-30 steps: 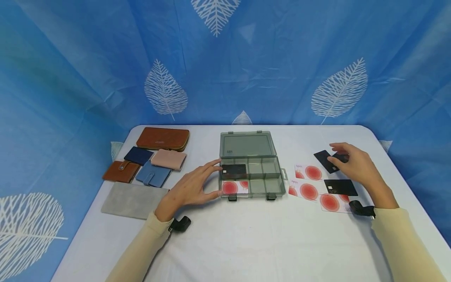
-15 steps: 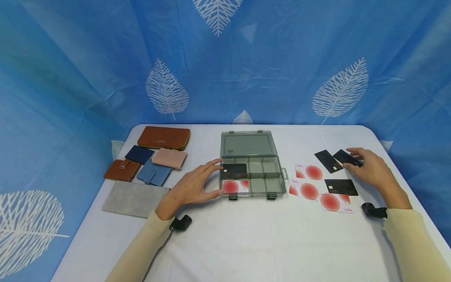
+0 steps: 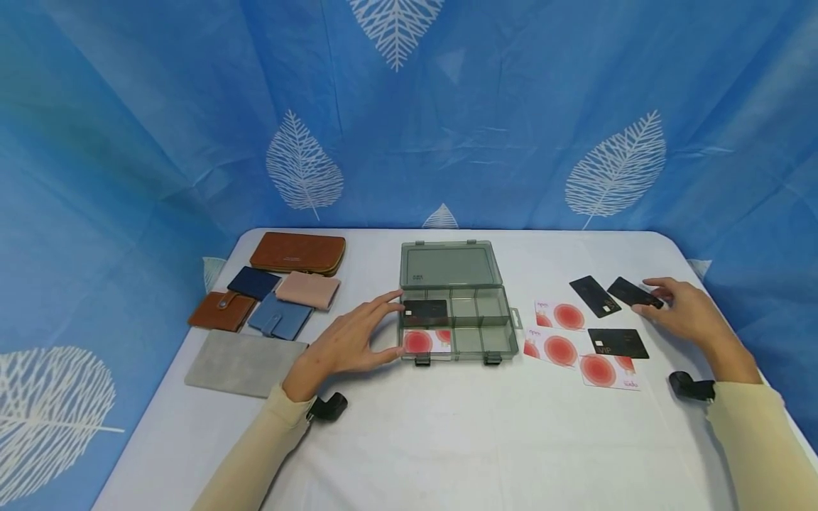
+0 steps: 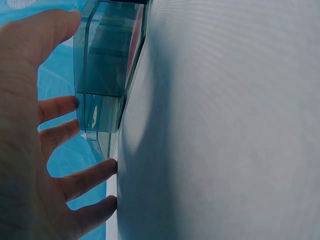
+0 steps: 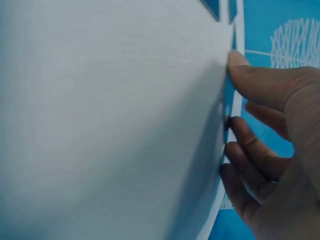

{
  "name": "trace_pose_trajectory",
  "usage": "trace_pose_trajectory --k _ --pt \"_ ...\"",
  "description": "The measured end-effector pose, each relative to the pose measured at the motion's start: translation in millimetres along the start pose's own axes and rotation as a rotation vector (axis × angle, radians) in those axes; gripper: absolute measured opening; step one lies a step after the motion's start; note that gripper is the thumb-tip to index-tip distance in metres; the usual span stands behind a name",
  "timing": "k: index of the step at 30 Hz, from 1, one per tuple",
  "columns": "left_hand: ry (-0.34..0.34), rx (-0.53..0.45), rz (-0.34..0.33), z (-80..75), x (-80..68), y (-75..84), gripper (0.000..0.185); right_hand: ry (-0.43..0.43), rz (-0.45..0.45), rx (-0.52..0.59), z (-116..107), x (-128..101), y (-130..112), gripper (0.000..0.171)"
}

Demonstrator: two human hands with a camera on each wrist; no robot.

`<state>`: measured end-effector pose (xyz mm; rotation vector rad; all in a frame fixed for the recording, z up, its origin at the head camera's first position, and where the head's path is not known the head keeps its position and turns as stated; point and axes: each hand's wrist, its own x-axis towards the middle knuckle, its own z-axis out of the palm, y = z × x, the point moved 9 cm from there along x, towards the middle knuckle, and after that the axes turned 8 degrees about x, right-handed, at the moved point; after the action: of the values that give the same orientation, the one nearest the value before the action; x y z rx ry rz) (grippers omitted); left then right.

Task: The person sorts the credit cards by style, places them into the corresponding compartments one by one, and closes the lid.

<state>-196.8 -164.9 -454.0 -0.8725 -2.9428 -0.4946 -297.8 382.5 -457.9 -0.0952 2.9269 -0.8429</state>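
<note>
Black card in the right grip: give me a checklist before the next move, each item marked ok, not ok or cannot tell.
1. Right grip on the black card: ok, thumb and fingers are at its edges.
2. Firm hold: cannot tell, the pictures don't show how tightly it is pinched.
3. Gap to the neighbouring black card: ok, white tabletop shows between them.
4. VIP card apart from the red-and-white card nearer the person: cannot tell, their edges meet or overlap.
5. Left grip at the box: ok, spread at its left side.
6. Lid open: ok, folded back.
</note>
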Motion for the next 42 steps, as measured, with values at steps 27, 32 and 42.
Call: trace_pose_trajectory --k 27,32,42 --pt "0.007 -0.005 0.015 -1.9 0.3 1.6 0.081 0.259 0.001 0.102 -17.3 -15.8 -50.5 0.041" --pt "-0.008 -0.012 0.002 -1.5 0.0 1.1 0.081 0.235 -0.071 0.124 -8.6 -13.8 -90.7 0.039" --pt "-0.013 -0.021 0.000 -2.2 -0.2 0.9 0.080 0.135 -0.265 0.193 26.0 -11.5 -177.3 0.038"
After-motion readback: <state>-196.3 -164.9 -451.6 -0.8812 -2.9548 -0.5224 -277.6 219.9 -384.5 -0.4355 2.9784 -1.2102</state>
